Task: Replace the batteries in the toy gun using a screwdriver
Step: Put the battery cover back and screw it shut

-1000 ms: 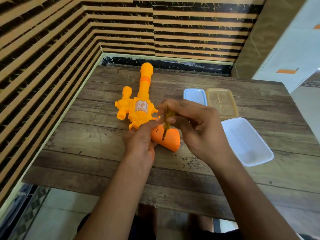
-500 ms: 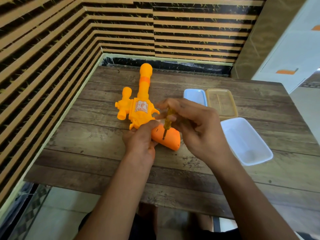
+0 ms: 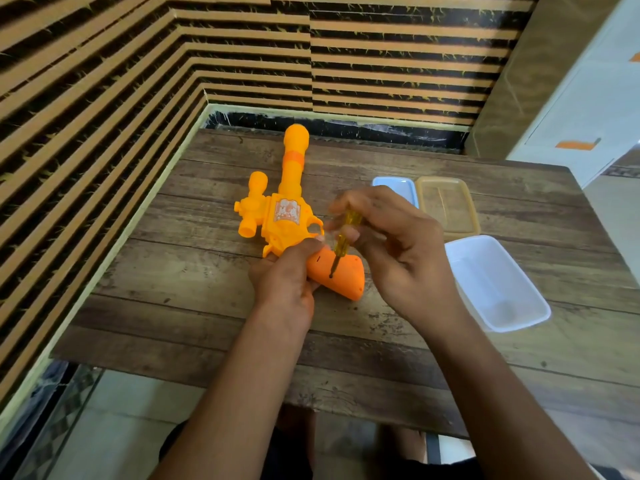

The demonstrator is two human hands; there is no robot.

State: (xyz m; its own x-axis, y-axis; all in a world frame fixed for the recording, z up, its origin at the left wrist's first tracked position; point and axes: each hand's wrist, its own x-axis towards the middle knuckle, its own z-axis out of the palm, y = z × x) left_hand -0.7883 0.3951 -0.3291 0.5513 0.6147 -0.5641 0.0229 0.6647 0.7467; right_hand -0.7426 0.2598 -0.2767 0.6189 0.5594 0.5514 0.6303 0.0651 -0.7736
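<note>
An orange-yellow toy gun [image 3: 284, 216] lies flat on the wooden table [image 3: 194, 271], barrel pointing away from me, its darker orange grip [image 3: 343, 277] toward me. My left hand [image 3: 285, 275] clamps the gun where the grip meets the body. My right hand [image 3: 394, 251] pinches a small screwdriver [image 3: 343, 239] with a clear yellow handle, held nearly upright and tilted. Its tip touches the side of the grip at a small dark hole.
To the right stand a white plastic tub [image 3: 498, 282], a pale blue lid [image 3: 394, 187] and a tan translucent lid [image 3: 446, 206]. Striped walls close off the table's left and far sides. The table's near edge runs below my forearms.
My right fingers have shifted around the screwdriver's handle, which stays planted on the grip. The gun and my left hand stay put.
</note>
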